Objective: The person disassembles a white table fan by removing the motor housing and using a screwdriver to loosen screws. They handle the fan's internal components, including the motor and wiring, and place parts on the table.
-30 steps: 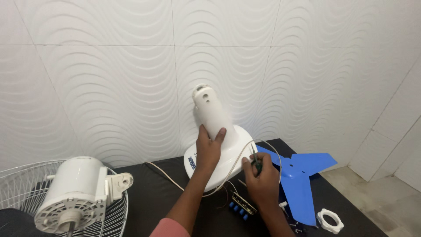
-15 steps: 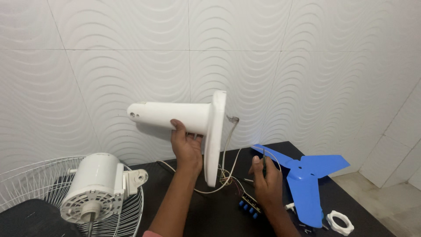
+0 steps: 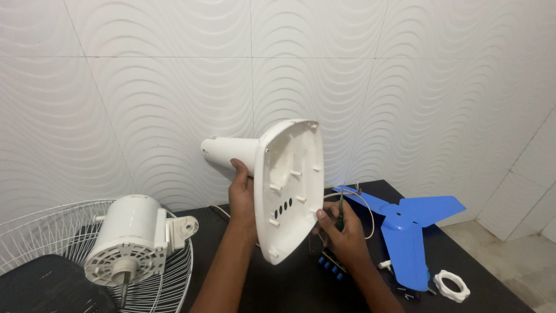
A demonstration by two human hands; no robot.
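Fan base (image 3: pixel 289 191) tipped on edge, my left hand (image 3: pixel 240 188) wrapped around its neck; right hand (image 3: pixel 341 229) pinches a screwdriver (image 3: pixel 340 210) at its underside.

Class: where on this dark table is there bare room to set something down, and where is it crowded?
Bare: the strip between the wire grille and the left hand's forearm. Crowded: around the right hand, with wires, blue switches, blue blade and white ring nut.

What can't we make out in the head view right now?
- Right hand grip: a thin dark tool, tip too small to tell.
- Blue switch block: mostly behind the right hand.
- Fan base outer face: turned away.
- Left hand fingers: behind the base's neck.
- Grille: cut by left and bottom edges.
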